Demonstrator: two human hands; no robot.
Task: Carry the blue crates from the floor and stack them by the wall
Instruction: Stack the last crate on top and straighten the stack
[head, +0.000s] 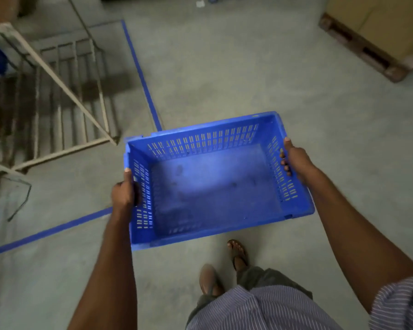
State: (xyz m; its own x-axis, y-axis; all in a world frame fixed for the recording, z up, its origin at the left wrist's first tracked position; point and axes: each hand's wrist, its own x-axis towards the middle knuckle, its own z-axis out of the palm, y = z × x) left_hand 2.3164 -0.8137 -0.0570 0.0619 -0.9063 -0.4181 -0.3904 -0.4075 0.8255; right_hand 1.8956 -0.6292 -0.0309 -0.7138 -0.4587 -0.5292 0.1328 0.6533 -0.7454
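Blue slotted plastic crate [212,186]: carrying it above grey concrete floor [248,79], gripping both ends with left hand [122,195] and right hand [297,160], fingers [285,163] hooked into handle slots. Possibly risking clipping blurred tan metal frame [65,84] on left.

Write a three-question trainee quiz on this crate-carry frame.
1. True or false: the blue crate has boxes inside it.
2. What holds the crate off the floor? A) one hand only B) left hand and right hand, one on each end wall C) nothing, it sits on the floor
3. Fill in: the wooden pallet lies ahead on the person's ____ side.
Key: 1 false, it is empty; 2 B; 3 right.
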